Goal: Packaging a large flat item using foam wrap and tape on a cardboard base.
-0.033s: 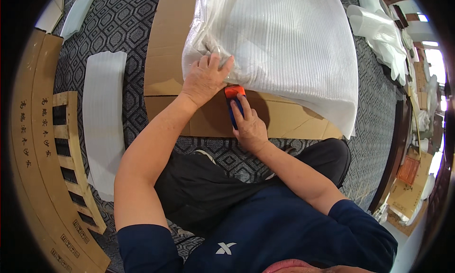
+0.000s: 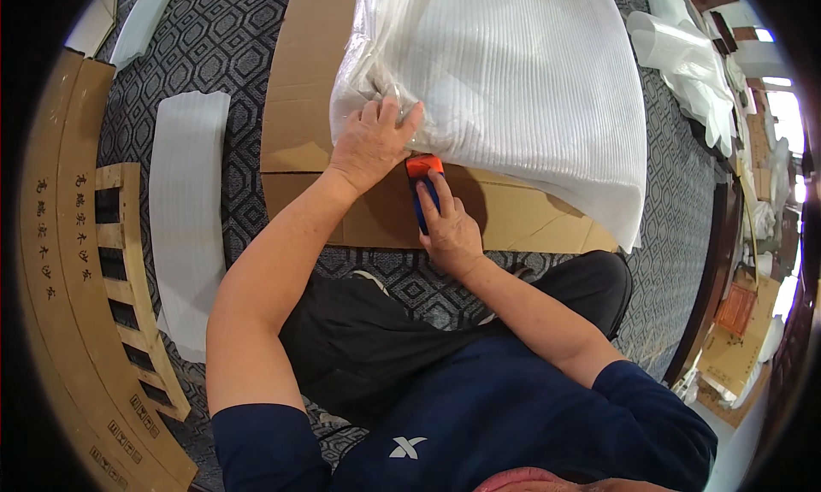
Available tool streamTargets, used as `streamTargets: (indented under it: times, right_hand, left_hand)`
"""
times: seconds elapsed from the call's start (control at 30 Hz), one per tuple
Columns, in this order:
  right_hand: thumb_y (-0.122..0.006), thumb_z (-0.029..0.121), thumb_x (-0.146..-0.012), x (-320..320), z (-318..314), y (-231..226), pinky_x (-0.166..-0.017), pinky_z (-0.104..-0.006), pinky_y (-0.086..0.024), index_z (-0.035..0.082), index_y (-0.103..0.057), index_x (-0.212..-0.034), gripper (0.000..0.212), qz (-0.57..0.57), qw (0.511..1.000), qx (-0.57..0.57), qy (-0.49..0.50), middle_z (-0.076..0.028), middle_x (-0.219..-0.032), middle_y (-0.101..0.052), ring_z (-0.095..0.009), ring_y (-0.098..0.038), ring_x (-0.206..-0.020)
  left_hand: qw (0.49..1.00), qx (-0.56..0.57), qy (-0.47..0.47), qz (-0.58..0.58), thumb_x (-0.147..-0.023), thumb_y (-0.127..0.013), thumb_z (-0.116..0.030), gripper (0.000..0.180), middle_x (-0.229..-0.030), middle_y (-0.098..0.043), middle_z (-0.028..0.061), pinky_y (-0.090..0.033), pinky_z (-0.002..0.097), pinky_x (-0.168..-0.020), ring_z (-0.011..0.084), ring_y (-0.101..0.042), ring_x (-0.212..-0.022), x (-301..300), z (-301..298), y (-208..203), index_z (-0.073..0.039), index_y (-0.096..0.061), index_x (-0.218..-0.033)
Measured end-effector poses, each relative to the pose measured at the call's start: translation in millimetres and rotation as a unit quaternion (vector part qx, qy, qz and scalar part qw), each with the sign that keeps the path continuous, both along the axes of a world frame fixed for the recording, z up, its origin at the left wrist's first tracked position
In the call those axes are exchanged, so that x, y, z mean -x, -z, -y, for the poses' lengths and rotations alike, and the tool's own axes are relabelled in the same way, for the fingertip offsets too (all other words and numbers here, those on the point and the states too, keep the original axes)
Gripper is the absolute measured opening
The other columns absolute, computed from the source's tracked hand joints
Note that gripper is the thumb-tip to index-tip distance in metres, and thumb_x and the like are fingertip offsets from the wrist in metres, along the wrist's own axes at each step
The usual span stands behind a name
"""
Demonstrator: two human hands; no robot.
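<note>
A large bundle wrapped in ribbed white foam sheet [image 2: 530, 73] lies on flat brown cardboard [image 2: 295, 107] in front of me. At its near left corner the wrap is bunched in creased folds. My left hand [image 2: 374, 141] grips those folds, its fingers bent over them and partly hidden by the wrap. Just to the right, my right hand [image 2: 451, 231] holds an orange-and-dark-blue handheld tool [image 2: 424, 167]. The tool's orange end meets the bundle's near edge, above the cardboard; its exact kind is unclear.
A long white foam piece [image 2: 190, 210] lies on the patterned carpet [image 2: 201, 56] to the left. Beyond it are a wooden slatted frame [image 2: 128, 295] and long cardboard boxes [image 2: 64, 193]. Crumpled clear plastic [image 2: 684, 73] lies at the far right.
</note>
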State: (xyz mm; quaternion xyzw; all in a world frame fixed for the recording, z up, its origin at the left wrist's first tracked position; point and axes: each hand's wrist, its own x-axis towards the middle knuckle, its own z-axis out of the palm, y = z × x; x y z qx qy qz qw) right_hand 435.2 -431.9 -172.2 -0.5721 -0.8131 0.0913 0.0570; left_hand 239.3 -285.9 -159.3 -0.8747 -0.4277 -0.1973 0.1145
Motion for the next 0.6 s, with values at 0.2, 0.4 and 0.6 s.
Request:
streamTargets:
  times: [0.2, 0.4, 0.6]
  right_hand:
    - [-0.082, 0.013, -0.072, 1, 13, -23, -0.071, -0.0415, -0.062, 0.012, -0.042, -0.158, 0.095, 0.012, 0.999, 0.03, 0.002, -0.014, -0.169, -0.031, -0.034, -0.064, -0.094]
    - [-0.081, 0.013, -0.072, -2, 8, -48, -0.063, -0.0406, -0.061, 0.007, -0.043, -0.156, 0.093, 0.014, 0.999, 0.043, -0.025, -0.018, -0.167, -0.032, -0.033, -0.064, -0.08]
    - [-0.081, 0.019, -0.074, 30, -44, -88, -0.057, -0.0411, -0.06, 0.0, -0.057, -0.141, 0.074, 0.089, 0.983, 0.158, -0.035, -0.028, -0.15, -0.046, -0.033, -0.064, -0.068]
  left_hand:
    - [1.0, -0.022, -0.021, -0.006, -0.084, -0.072, -0.021, 0.055, -0.118, -0.054, 0.0137, -0.052, 0.034, -0.076, 0.0252, -0.054, -0.09, -6, -1, 8, -0.012, -0.06, -0.137]
    - [0.999, -0.029, -0.01, 0.016, -0.086, -0.069, -0.02, 0.051, -0.116, -0.054, 0.0132, -0.052, 0.0348, -0.075, 0.0251, -0.054, -0.089, -4, -6, 11, -0.01, -0.061, -0.135]
    - [1.0, -0.016, -0.01, 0.001, -0.087, -0.067, -0.019, 0.05, -0.116, -0.054, 0.013, -0.052, 0.035, -0.075, 0.0254, -0.055, -0.088, 0, -4, 19, -0.009, -0.061, -0.136]
